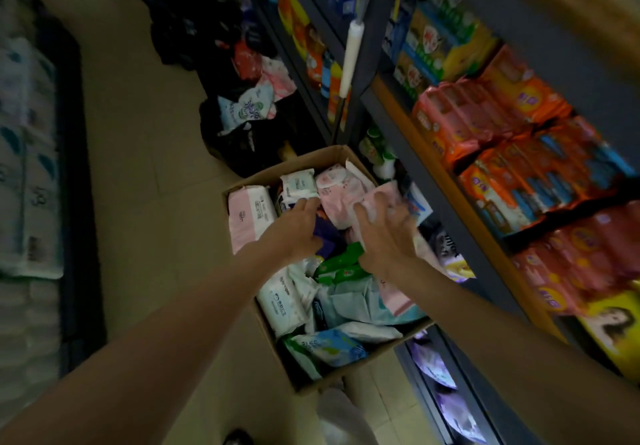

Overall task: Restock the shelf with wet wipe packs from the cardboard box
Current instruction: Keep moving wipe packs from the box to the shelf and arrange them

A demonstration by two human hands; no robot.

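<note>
**Both hands down in the box of wipes**

An open cardboard box (249, 181) sits on the tiled floor (138, 167), just beside the shelf (446, 181) that runs along the right. The box is full of wet wipe packs lying in a loose jumble: a pink and white pack (247, 217) on the left, a white pack (299, 184) at the far end, a pale pink pack (341, 188) beside it, a green pack (341, 264) in the middle, and a large white pack (284, 300) nearer the camera.

The left hand (298, 228) reaches into the middle of the box, its grip loosely spread, fingertips touching the white pack at the far end. The right hand (384, 233) lies over a light pink pack (379, 198) on the right side of the box, fingers spread across it; motion blur hides whether the fingers are curling round it.

The shelf carries rows of orange and red packets (502, 139). On the floor beyond the box lies a dark heap with more wipe packs (246, 108) on top. At the far left stand stacked white paper rolls (24, 153).
</note>
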